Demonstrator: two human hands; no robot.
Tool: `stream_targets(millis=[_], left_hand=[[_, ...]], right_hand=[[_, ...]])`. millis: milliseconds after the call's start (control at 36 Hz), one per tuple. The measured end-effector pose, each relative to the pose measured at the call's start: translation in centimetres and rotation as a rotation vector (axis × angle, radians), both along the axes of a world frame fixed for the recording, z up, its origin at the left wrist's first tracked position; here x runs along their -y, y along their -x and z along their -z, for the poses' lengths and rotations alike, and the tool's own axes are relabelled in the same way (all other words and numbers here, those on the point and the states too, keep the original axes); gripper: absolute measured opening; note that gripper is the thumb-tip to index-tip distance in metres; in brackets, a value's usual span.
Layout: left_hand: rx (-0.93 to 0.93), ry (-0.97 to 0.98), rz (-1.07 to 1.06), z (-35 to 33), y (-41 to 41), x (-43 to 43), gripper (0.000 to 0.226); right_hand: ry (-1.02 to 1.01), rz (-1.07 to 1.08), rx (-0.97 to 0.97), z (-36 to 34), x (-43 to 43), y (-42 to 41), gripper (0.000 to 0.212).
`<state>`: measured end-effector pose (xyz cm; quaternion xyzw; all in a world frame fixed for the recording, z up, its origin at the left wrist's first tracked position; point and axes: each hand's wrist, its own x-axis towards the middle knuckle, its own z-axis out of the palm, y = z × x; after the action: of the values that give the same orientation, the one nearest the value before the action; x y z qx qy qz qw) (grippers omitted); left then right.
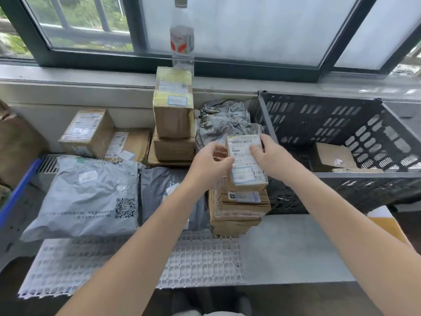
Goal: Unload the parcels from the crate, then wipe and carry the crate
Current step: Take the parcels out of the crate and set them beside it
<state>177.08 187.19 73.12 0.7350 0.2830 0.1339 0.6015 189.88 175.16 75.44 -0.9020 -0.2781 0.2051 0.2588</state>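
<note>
Both left hand (213, 160) and right hand (271, 156) grip a small brown cardboard parcel (247, 165), unloading; next, empty the black plastic crate (341, 124).

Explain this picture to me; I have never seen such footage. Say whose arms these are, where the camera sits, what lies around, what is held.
No machine here: a person wears one camera on the head, looking down at their own bare arms. The left hand and the right hand grip a small labelled box at the top of a stack of cardboard parcels. To the left lie grey mailer bags and more boxes. The black crate on the right has a cardboard box left inside. A bottle stands on the windowsill.
</note>
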Motion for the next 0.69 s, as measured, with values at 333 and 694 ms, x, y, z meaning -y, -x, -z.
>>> stream_targets(millis=[333, 694], left_hand=[[-0.122, -0.169, 0.033, 0.4, -0.6, 0.9, 0.034], [0.017, -0.367, 0.052, -3.5, -4.4, 2.6, 0.046]], right_hand=[[0.314, -0.150, 0.386, 1.3, -0.1, 0.6, 0.044], [0.006, -0.068, 0.512, -1.2, 1.7, -3.2, 0.039]])
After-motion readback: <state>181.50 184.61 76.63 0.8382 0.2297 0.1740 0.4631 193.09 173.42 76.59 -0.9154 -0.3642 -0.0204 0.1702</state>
